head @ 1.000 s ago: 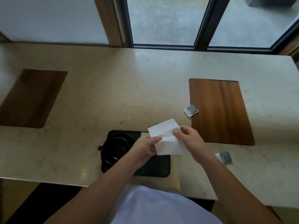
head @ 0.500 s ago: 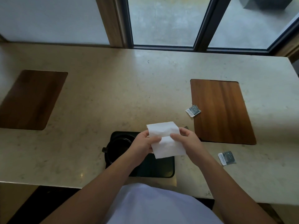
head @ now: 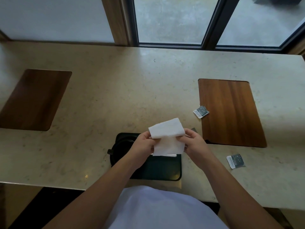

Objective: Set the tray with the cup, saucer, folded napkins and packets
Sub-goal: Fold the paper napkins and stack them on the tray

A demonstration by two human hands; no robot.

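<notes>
Napkin (head: 166, 138) half-folded, pinched by left hand (head: 143, 144) and right hand (head: 194, 143) above dark tray (head: 163, 169) | cup (head: 122, 146) mostly hidden by left hand | two packets (head: 201, 111) lie right, print unreadable

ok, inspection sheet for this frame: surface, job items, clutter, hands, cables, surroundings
Surface: pale stone counter, two inset wooden panels.
Job's things: black tray at near edge, dark cup on its left part; white napkin held above it, half folded; two packets on the counter, off the tray.
Clutter: nothing seen.
Grippers: left hand and right hand both pinch the napkin.
Cables: nothing seen.
Surroundings: window behind the counter.
</notes>
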